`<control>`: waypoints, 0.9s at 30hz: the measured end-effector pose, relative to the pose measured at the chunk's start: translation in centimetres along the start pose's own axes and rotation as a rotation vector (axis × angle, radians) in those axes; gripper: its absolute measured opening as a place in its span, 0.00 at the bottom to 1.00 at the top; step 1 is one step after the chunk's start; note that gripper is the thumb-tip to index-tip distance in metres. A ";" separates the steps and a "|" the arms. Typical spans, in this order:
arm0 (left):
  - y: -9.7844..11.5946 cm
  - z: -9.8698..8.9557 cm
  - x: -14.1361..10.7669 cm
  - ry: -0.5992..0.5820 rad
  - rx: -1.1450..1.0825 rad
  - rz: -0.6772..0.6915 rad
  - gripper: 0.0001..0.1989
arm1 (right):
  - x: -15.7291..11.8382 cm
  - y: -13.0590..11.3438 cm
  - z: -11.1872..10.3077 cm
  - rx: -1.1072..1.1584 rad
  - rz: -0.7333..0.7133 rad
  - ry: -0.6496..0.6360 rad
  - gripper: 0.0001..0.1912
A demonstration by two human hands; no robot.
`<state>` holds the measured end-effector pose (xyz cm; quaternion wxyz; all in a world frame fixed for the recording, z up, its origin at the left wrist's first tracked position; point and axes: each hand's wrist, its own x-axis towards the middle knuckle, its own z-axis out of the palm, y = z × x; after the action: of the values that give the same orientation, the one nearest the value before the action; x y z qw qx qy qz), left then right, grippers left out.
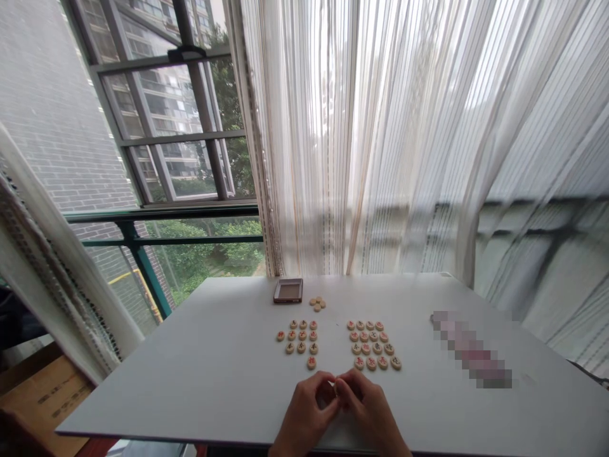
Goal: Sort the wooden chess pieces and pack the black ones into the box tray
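My left hand (310, 409) and my right hand (367, 406) meet at the fingertips over the front of the white table (214, 381). Both are closed in a pinch; a small pale edge shows between them, too small to make out. Beyond my left hand lie several round wooden pieces (301, 348) with red or dark characters, in uneven rows, one piece (311, 362) nearest to me. Past my right hand, several more such pieces (365, 348) form a block of rows. Farther back, a few pieces (317, 308) sit close together with no characters visible.
An open, shallow square box (288, 301) stands at the table's back edge. On the right lies a long blurred-out object (471, 352). White curtains (380, 158) and a window (176, 133) are behind the table. A cardboard box (45, 400) is at the lower left.
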<state>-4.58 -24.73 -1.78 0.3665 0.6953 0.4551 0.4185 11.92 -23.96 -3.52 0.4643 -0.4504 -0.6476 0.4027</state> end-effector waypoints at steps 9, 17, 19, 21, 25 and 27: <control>0.4 -0.5 0.4 -0.019 -0.048 -0.043 0.16 | 0.1 0.5 0.2 -0.002 -0.064 -0.039 0.20; -0.5 -2.8 -0.3 0.040 -0.038 -0.025 0.16 | 0.0 -0.1 0.3 -0.034 -0.067 0.002 0.19; -1.0 -4.5 -0.3 0.147 0.035 -0.001 0.16 | -0.1 -0.2 0.4 -0.039 -0.051 0.004 0.19; -1.4 -6.4 -0.2 0.230 0.047 -0.007 0.18 | -0.1 -0.2 0.4 -0.045 -0.037 0.011 0.19; -2.8 -8.7 0.0 0.288 0.209 0.003 0.17 | -0.3 -0.5 0.3 -0.059 -0.026 0.001 0.20; -3.7 -8.8 0.0 0.275 0.377 0.028 0.16 | -0.3 -0.8 0.2 -0.064 -0.022 -0.006 0.19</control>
<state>-13.88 -22.43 -1.72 0.1590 0.6940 0.5612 0.4222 11.60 -24.49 -2.87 0.4522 -0.4567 -0.6663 0.3782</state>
